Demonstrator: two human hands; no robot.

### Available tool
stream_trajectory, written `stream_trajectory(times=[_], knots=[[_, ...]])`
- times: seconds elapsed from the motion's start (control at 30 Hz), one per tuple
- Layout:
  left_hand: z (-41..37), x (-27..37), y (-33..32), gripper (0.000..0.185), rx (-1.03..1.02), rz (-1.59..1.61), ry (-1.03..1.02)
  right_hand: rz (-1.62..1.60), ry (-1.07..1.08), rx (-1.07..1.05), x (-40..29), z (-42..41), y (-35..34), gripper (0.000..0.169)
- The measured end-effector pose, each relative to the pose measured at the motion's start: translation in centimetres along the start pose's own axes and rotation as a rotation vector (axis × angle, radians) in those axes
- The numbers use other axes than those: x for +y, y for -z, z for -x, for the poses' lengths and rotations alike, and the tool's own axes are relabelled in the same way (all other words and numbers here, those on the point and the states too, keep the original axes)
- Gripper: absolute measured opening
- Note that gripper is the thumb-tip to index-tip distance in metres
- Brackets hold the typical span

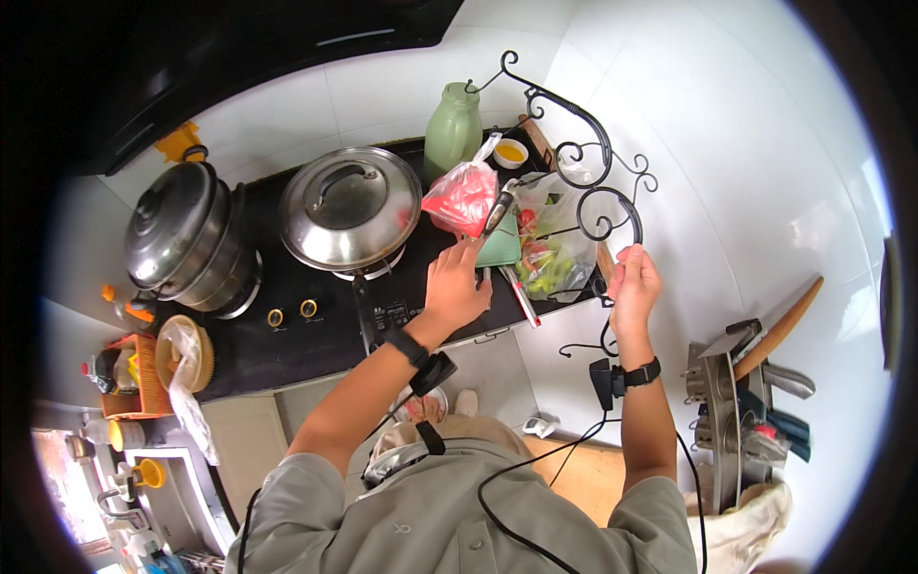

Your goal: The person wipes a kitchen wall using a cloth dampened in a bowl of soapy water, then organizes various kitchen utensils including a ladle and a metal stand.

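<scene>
My right hand (pixel 634 287) grips the curved bar of a black scrolled metal rack (pixel 637 215) that stands upright against the white tiled wall. My left hand (pixel 457 283) is over the dark counter, its fingertips by the lower end of a black-handled utensil (pixel 498 213); whether they touch it cannot be told. Around that utensil are a tied plastic bag with red contents (pixel 465 195), a light green board or tray (pixel 500 247) and a clear bag of vegetables (pixel 552 262). A green thermos jug (pixel 454 129) and a small bowl of yellow liquid (pixel 510 153) stand behind.
A lidded steel wok (pixel 351 208) and a steel steamer pot (pixel 190 237) sit on the hob. An orange basket (pixel 147 380) is at the counter's left end, near the sink (pixel 176 495). A knife rack (pixel 721 416) hangs low on the right wall. Black cables cross my front.
</scene>
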State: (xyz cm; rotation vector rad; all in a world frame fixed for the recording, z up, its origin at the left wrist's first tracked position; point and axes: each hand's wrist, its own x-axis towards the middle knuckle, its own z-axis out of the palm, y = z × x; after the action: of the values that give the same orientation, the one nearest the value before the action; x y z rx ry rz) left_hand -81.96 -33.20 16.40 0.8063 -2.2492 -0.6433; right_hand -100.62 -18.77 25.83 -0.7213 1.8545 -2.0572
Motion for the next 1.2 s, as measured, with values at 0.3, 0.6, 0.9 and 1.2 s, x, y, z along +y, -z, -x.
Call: stream_trajectory(times=[0.3, 0.6, 0.9, 1.2], knots=[[-2.9, -0.4, -7.2, 0.059, -0.196, -0.480, -0.086, -0.131, -0.127, 0.079, 7.8, -3.4, 1.9, 0.035], [-1.8, -1.6, -10.5, 0.068, -0.303, -0.657, -0.024, -0.288, -0.299, 0.156, 13.4, -4.4, 1.5, 0.035], [-0.4, -0.9, -8.9, 0.062, -0.384, -0.660, -0.208, -0.511, -0.582, 0.256, 17.0, -4.4, 1.2, 0.034], [2.1, -4.3, -9.7, 0.053, -0.461, -0.691, -0.220, -0.656, -0.747, 0.206, 21.0, -3.0, 0.6, 0.035]])
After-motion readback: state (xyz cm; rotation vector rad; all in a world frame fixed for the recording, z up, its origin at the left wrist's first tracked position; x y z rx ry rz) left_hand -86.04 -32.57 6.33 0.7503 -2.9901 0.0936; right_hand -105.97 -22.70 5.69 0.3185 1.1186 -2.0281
